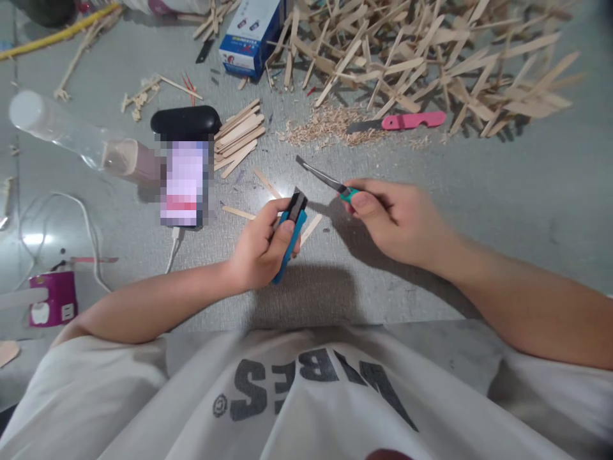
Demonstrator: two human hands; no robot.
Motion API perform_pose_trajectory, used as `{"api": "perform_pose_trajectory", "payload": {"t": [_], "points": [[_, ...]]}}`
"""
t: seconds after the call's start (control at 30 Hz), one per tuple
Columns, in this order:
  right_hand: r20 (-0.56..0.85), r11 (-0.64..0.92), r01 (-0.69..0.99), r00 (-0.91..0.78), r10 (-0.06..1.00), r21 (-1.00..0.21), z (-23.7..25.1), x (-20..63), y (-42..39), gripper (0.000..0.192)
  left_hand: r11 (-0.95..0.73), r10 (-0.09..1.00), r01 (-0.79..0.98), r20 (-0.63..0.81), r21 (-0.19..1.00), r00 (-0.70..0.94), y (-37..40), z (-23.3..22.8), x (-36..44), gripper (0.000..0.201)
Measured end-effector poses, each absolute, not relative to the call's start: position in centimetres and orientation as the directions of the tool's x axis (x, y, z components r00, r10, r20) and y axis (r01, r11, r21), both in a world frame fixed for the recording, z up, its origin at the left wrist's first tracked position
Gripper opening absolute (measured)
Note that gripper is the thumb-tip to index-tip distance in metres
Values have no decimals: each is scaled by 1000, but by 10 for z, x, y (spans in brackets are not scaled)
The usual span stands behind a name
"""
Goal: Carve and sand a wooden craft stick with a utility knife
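Observation:
My left hand [261, 246] is closed round a blue utility knife [287, 250], its black end with a short blade tip pointing up and away from me. My right hand [400, 217] grips the green handle of a slim knife [322, 174]; its narrow metal blade points to the upper left. The two tools are apart, above the table. Beneath and beside my left hand lie a few loose wooden sticks [238, 213], partly covered by the hand.
Crossed wooden sticks [397, 57] form a large pile at the back right. A pink-handled knife [414, 121] lies by wood shavings [318, 124]. Further left are stacked sticks [242, 131], a blue box [251, 41], a phone [182, 185], a black case [185, 121] and a plastic bottle [90, 140].

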State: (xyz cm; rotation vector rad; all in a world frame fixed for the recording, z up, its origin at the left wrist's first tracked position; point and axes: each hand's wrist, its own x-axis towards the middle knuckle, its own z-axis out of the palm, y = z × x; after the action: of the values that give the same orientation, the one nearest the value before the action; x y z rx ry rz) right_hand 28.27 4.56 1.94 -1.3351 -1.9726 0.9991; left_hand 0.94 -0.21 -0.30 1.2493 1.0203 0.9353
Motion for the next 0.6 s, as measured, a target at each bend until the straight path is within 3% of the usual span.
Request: {"api": "perform_pose_trajectory", "payload": {"t": [0.13,0.3,0.43,0.6], "points": [[184,383,677,-349,919,-629,12,276,67,54,133,944,-66,-106,989,313,-1,-9,13,51],[193,461,773,-420,887,-437,18,234,144,62,157,939,-111,-113,981,325,2,-13,14,48],[202,428,835,-379,903,-346,18,178,210,68,187,939,-82,-153,979,306,4,-11,14,39],[295,455,826,-367,882,-333,8,148,235,70,244,928,-106,-201,964,315,6,-5,15,30]]}}
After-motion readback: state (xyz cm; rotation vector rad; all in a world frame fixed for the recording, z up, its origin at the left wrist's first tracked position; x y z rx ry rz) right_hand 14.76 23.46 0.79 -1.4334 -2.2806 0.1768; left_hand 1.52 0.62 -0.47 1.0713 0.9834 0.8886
